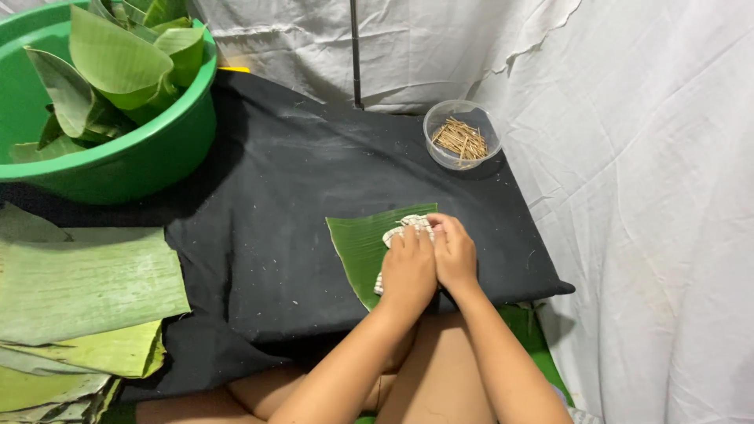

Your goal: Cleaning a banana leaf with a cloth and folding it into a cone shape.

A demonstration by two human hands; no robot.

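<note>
Bare knees and forearms lowest in view, then left hand (408,269) and right hand (454,255) side by side, touching, pressed flat on a pale checked cloth (408,226) over a banana leaf piece (357,247) on black cloth (275,235). Hard rubbing likely to split leaf along its ribs. Leaf beneath and left of hands; stick bowl (462,135) well apart

White sheet (628,118) draped behind and right; black cloth (275,204) over low table; even light.
</note>
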